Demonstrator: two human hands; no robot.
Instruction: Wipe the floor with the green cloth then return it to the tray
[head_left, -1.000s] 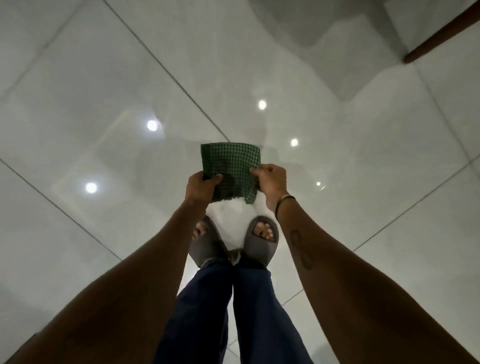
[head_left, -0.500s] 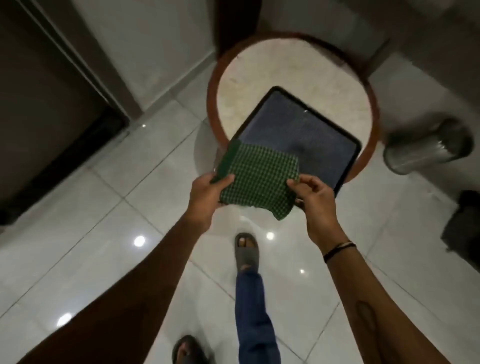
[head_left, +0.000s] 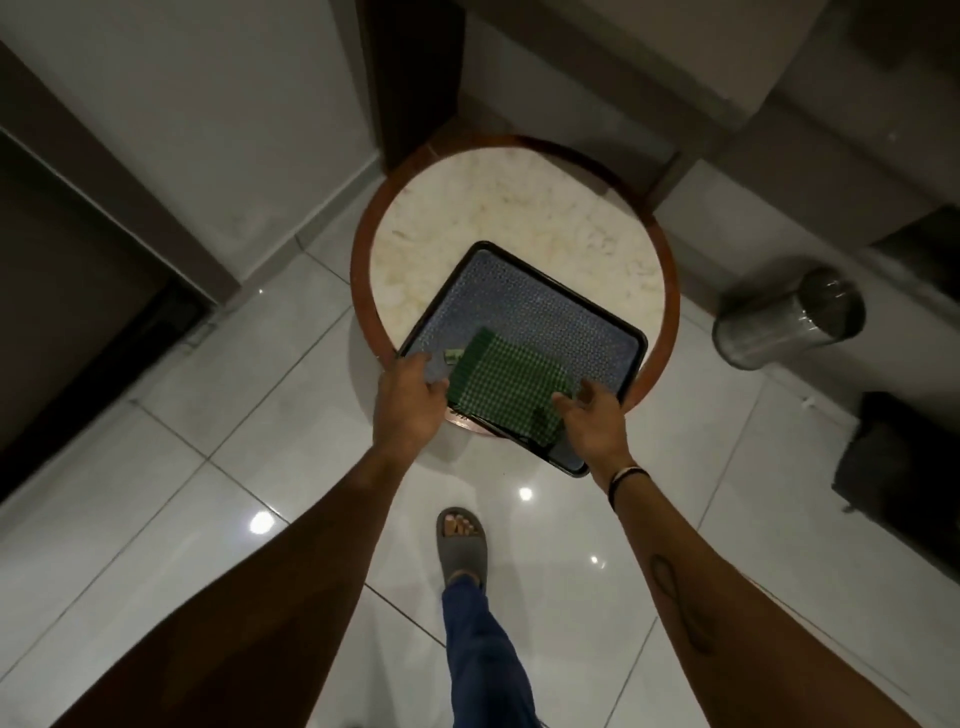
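The folded green checked cloth (head_left: 504, 384) lies in the near part of the dark tray (head_left: 550, 312), its near corner at the tray's front rim. The tray sits on a round marble-topped table (head_left: 493, 208) with a brown rim. My left hand (head_left: 410, 397) is at the cloth's left edge with the thumb close to it and the fingers loose. My right hand (head_left: 589, 415) hovers at the cloth's right corner, fingers spread and off the fabric. The cloth looks slightly blurred.
A shiny metal bin (head_left: 789, 317) stands on the glossy tiled floor right of the table, and a dark box-like object (head_left: 904, 462) is further right. Walls and a dark doorway close in behind and to the left. My sandalled foot (head_left: 461, 540) is just before the table.
I turned from the bare floor and stepped up to the table. The cloth, held up in both hands before, now rests in the tray and both hands have let it go.
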